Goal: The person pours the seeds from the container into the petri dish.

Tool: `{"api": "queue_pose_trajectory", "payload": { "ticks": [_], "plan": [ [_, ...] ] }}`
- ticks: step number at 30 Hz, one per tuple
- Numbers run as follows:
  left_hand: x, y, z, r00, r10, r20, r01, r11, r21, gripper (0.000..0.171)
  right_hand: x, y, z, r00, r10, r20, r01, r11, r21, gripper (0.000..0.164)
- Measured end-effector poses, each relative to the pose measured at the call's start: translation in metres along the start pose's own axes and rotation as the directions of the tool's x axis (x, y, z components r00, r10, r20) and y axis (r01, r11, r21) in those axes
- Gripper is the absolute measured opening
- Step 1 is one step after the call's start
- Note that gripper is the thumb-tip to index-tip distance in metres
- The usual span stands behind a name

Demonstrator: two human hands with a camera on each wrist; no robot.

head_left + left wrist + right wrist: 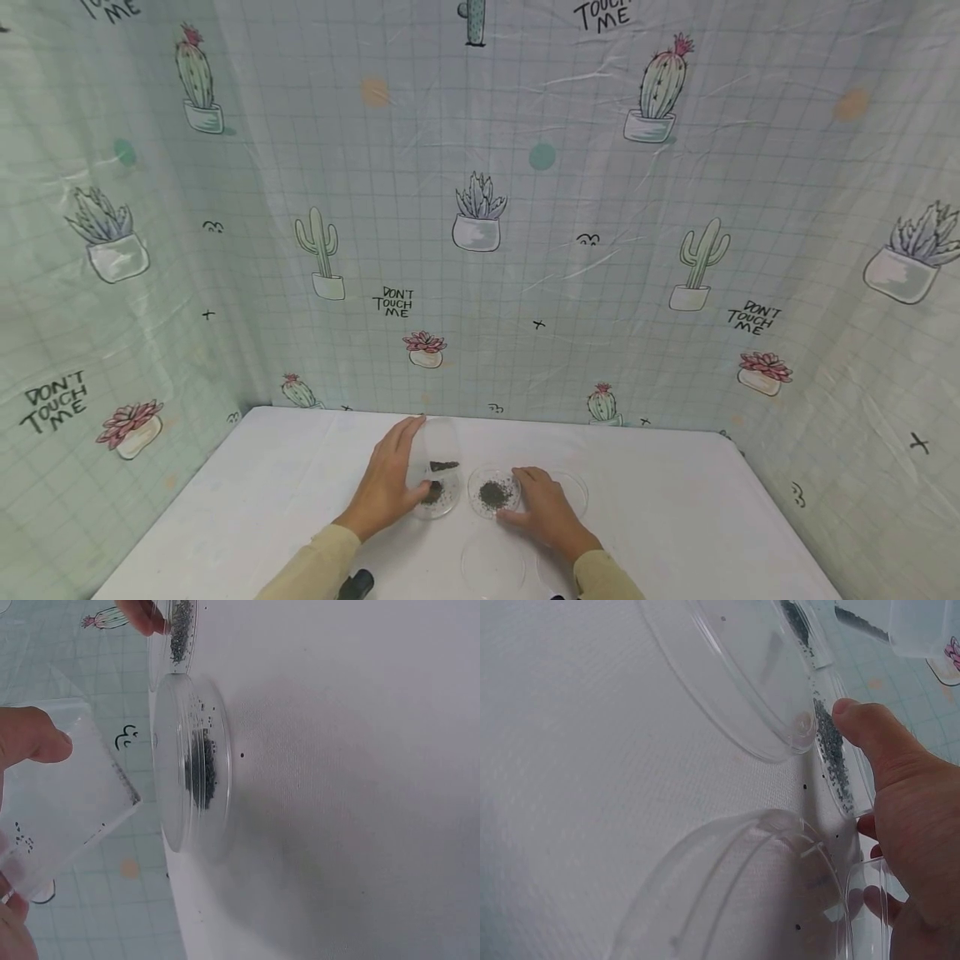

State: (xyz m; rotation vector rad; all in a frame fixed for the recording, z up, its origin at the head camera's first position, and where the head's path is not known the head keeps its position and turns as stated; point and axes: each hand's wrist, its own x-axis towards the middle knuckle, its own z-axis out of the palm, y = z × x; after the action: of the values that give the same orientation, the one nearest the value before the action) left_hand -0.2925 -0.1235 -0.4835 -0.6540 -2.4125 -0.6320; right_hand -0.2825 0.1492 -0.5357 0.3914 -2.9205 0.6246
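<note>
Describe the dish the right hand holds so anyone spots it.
On the white tabletop, find the bare right hand. It holds the rim of a clear round plastic dish. A dark granule heap separates it from empty clear round dishes or lids nearby; the other heaped dish sits farther left, by the left hand.

This looks to me like a small screened-off working spot; whether a home, a lab or a workshop surrounds it, I can't tell. A shiny sheet (540, 275) hangs far, left and right, its pale green grid printed with potted cacti (649, 127) and "DON'T TOUCH ME" lettering (393, 303). Clear round dishes (172, 765) of dark grains (494, 495) on the white worktop (667, 517) seem lab-like.
</note>
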Motion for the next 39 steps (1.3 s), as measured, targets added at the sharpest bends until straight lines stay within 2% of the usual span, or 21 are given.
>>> {"api": "queue_pose_trajectory", "payload": {
  "ticks": [18,32,39],
  "plan": [
    [-0.008,-0.008,-0.004,0.996,-0.085,-0.036,0.084,0.996,-0.021,0.099,-0.002,-0.002,-0.001,1.0,-0.007,-0.002,0.007,1.0,0.004,0.08],
    [-0.015,-0.018,-0.01,0.985,-0.171,-0.034,0.17,0.985,-0.027,0.1,0.0,-0.003,-0.001,0.999,0.036,0.019,-0.036,0.999,0.03,0.08],
    [-0.019,-0.025,-0.011,0.971,-0.236,-0.024,0.235,0.971,-0.045,0.102,-0.001,-0.004,-0.001,0.999,0.034,0.023,-0.035,0.998,0.043,0.08]
  ]
}}
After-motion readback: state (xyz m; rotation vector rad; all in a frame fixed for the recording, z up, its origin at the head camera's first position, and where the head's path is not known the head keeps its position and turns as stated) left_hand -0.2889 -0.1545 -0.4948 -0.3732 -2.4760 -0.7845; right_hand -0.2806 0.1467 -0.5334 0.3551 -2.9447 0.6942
